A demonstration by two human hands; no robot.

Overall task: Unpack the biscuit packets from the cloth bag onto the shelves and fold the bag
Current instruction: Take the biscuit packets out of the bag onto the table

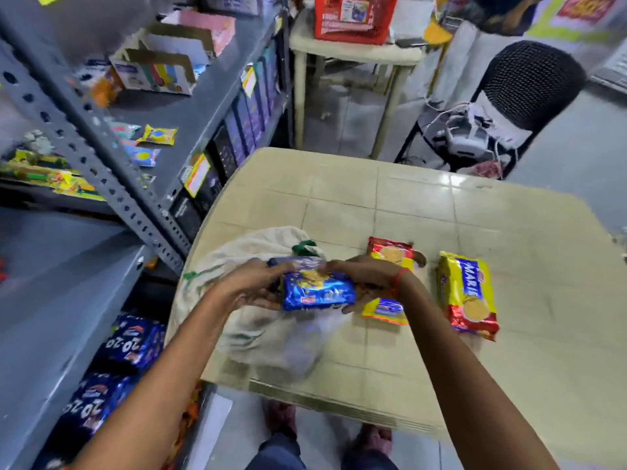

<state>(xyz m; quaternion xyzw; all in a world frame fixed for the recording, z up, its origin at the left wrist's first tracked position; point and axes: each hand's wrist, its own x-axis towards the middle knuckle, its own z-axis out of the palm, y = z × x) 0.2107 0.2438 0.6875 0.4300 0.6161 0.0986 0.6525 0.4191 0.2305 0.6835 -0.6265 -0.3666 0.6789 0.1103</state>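
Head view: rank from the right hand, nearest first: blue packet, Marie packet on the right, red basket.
1. blue packet: held between the right hand and the left hand.
2. Marie packet: on the table, to the right.
3. red basket: on the far table at the back.

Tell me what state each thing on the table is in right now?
Blue packet: held above the bag by left hand and right hand.
Cloth bag: crumpled, unfolded, on the table.
Marie packet: lying flat, untouched.
Second yellow packet: flat, partly under the right hand.
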